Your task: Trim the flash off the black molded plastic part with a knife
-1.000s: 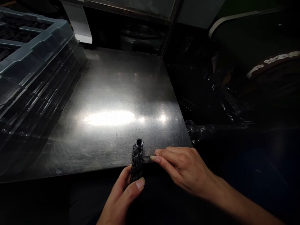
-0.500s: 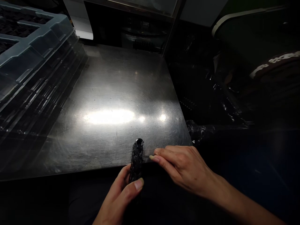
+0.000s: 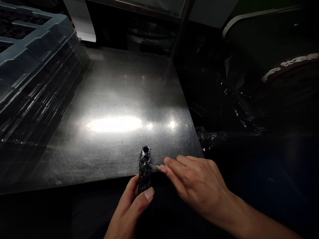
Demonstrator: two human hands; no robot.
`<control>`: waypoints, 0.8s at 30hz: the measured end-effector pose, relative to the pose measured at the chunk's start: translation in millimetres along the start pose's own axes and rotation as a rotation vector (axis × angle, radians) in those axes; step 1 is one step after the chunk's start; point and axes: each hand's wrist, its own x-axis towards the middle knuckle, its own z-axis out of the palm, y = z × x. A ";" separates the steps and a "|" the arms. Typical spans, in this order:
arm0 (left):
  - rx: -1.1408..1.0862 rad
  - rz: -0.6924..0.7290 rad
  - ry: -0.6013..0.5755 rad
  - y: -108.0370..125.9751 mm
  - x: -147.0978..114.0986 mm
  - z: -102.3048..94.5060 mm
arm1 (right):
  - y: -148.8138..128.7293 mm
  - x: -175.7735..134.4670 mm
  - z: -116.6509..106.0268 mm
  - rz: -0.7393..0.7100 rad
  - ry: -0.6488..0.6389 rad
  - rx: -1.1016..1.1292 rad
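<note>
Both hands meet at the near edge of the steel table. Left hand pinches the black knobbly part upright, while right hand, fingers together (holding something thin, I cannot tell), has moved slightly closer to it.

Head-worn view, forward and down (close) over the steel table.

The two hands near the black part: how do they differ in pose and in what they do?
The left hand is curled around the black part, thumb across it; the right hand is flatter and grips nothing visible. The left hand comes up from below the steel table edge; the right hand comes in from the right, fingertips at that edge beside the part. Both are bare.
</note>
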 end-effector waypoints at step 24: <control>-0.121 0.021 -0.038 -3.4 5.5 3.1 | -20.1 35.4 39.7 0.495 -0.199 1.578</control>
